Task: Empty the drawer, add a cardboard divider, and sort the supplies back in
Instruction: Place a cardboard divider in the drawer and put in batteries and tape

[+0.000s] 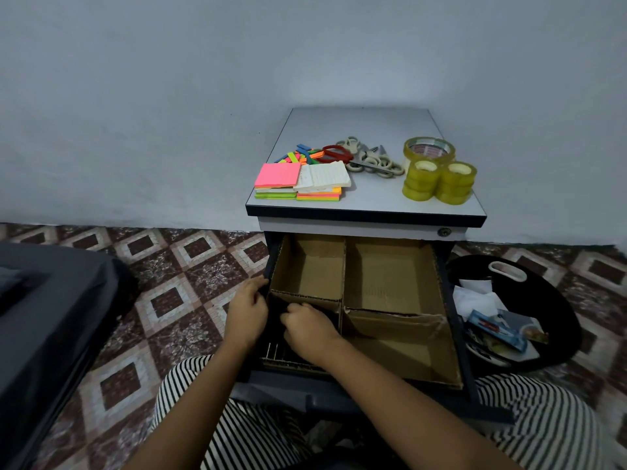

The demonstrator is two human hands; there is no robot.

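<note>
Looking down into the open drawer (456,313) of a small cabinet, pulled out toward knees in striped trousers (237,422). Shows the cardboard divider (343,276) already seated inside, splitting the space into four compartments, two at the back and two at the front, none yet holding supplies. Grips the drawer's left rim with the left hand (246,315), fingers curled over the edge beside the cross wall of the cardboard. Reaches into the dark front-left compartment with the right hand (305,325), fingers curled and pressed together just below that cross wall; cannot tell whether pinching anything there. Shows the supplies lying on the worktop (373,198) above the drawer: stacked sticky notes (300,183) at the front left, loose coloured page flags (298,156) just behind them, a heap of scissors (368,159) near the middle, and rolls of clear tape (420,183) at the right, small ones stacked in front of a larger one. Shows, on the patterned tile floor (190,266), a black bin (556,293) of paper scraps just beside the drawer's right side.
</note>
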